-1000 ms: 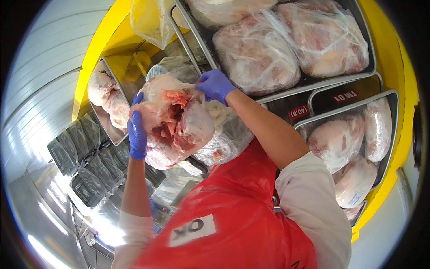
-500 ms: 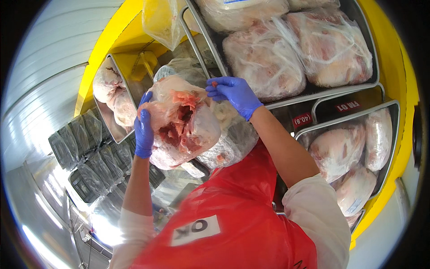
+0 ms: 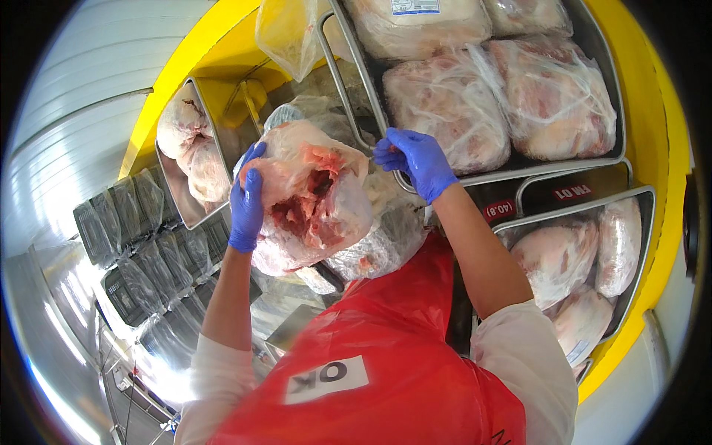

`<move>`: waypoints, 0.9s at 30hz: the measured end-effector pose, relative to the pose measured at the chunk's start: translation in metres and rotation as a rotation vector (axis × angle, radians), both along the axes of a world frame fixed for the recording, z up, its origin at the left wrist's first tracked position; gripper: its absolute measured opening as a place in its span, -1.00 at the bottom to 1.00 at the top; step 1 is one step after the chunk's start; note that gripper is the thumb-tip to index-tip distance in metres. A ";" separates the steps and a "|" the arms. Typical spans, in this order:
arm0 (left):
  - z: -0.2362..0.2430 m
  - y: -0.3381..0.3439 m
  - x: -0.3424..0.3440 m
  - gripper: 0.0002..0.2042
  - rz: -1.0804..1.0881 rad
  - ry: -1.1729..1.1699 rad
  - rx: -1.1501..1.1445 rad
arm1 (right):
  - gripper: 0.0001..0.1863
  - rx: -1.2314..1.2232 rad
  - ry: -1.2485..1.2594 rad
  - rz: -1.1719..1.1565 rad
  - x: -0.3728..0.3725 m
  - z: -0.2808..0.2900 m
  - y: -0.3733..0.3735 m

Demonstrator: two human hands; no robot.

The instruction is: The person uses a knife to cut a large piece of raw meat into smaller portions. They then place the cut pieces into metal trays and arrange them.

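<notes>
A large pale piece of raw meat (image 3: 311,200) with a red, torn hollow is in front of me. My left hand (image 3: 247,204), in a blue glove, grips its left side with the thumb and fingers apart around it. To the right of the meat, my right hand (image 3: 421,162), also gloved in blue, is raised clear of it. Its fingers are pinched together, with a small reddish scrap of meat (image 3: 393,149) showing at the tips. Beneath the large piece lies clear plastic wrapping (image 3: 389,241) with pale contents I cannot fully make out.
At the upper right, a metal tub (image 3: 512,167) holds several plastic-wrapped meat pieces. Another tub (image 3: 642,194) with wrapped pieces stands below it. A metal bin (image 3: 167,178) of meat is at left, beyond black crates (image 3: 126,222). A clear plastic bag (image 3: 291,38) hangs at the top.
My right hand has moved a little farther right, away from the meat. The left hand still holds the large piece, which sits slightly farther right in view.
</notes>
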State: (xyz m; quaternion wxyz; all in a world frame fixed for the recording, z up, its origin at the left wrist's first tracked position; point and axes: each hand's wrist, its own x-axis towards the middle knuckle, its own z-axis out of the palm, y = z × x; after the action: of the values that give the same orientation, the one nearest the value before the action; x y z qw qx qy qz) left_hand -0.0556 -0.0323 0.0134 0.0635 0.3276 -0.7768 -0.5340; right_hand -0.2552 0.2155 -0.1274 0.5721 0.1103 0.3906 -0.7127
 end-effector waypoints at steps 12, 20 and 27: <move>0.005 0.008 -0.004 -0.40 0.063 -0.029 -0.066 | -0.63 -0.122 1.077 -0.019 0.054 0.060 -0.010; 0.005 0.011 -0.007 -0.49 0.088 0.004 -0.049 | -0.27 -0.170 1.218 0.055 0.059 0.072 -0.010; 0.012 0.015 -0.009 -0.47 0.089 0.018 -0.048 | -0.39 -0.155 1.338 0.081 0.056 0.072 -0.010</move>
State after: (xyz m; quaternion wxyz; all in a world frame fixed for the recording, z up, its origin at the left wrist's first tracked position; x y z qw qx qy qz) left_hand -0.0650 -0.0178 0.0253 0.1020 0.3554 -0.7735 -0.5148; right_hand -0.1988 0.2059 -0.0559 0.2395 -0.4111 0.6124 -0.6314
